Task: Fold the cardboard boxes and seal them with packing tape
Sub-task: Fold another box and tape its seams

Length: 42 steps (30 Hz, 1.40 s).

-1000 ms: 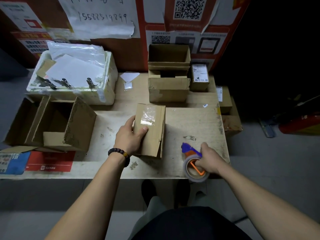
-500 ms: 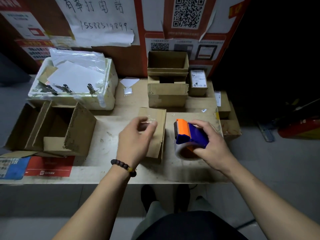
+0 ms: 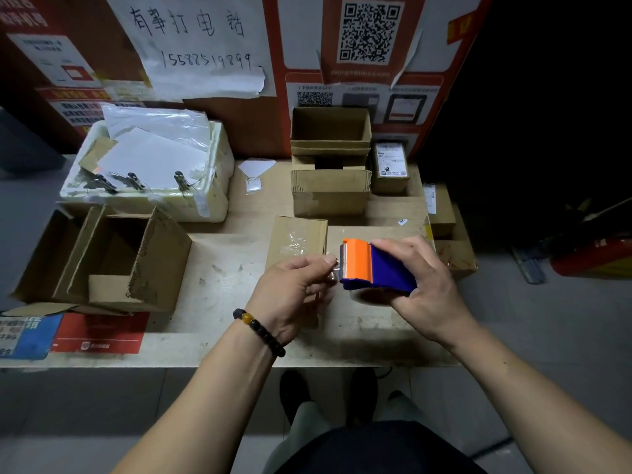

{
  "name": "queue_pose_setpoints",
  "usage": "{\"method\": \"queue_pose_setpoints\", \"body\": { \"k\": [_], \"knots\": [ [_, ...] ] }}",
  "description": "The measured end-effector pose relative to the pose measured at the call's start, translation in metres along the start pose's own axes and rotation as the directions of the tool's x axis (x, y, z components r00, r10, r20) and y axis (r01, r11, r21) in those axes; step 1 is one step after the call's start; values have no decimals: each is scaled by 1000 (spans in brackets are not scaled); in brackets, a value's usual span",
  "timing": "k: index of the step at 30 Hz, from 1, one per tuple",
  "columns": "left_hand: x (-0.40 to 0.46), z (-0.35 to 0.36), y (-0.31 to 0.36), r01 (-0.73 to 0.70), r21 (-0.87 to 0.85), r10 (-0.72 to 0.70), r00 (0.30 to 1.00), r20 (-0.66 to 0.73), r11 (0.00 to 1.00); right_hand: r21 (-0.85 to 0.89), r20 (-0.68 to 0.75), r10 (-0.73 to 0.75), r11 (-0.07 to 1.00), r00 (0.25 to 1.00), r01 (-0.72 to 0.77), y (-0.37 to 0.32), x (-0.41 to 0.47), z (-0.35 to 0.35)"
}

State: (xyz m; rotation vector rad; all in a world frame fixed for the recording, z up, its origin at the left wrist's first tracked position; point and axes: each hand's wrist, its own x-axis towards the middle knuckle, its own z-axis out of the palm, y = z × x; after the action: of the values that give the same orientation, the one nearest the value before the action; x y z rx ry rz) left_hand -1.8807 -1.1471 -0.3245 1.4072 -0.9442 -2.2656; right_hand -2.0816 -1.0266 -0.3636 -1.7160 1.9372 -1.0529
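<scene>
The right hand (image 3: 422, 285) grips the orange-and-blue tape dispenser (image 3: 374, 266), fingers curled over it. The left hand (image 3: 294, 292) pinches the clear tape end (image 3: 333, 268) at its blade. Just beyond the left fingers, the flattened cardboard box (image 3: 297, 237) lies on the desk (image 3: 219, 268).

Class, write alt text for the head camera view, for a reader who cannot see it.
A right hand holds an orange-and-blue tape dispenser while the left hand pinches its tape end, above a small cardboard box on a worn table.

Flat box (image 3: 297, 238): near half hidden behind left hand (image 3: 290, 295). Tape roll (image 3: 371, 295) mostly covered by dispenser (image 3: 376, 265). Poster small print at 12 o'clock unreadable.
</scene>
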Motion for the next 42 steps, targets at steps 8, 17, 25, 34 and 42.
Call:
{"method": "queue_pose_setpoints", "body": {
  "k": [8,17,25,34,42],
  "knots": [
    [17,-13,-4,-318,590,501,848,-174,742,-372,75,-279,883,957,286,21,3,-8],
    [21,-41,20,-366,577,561,803,-201,730,-509,43,-297,815,954,276,39,-1,-17],
    [3,36,2,-462,887,753,593,285,28,-687,172,259,723,950,-72,34,14,28],
    [12,4,15,-399,793,577,813,74,460,-206,245,680,733,691,-648,102,-6,90],
    [19,-6,14,-412,792,536,835,128,451,482,173,527,692,832,-538,36,38,59]
  ]
}}
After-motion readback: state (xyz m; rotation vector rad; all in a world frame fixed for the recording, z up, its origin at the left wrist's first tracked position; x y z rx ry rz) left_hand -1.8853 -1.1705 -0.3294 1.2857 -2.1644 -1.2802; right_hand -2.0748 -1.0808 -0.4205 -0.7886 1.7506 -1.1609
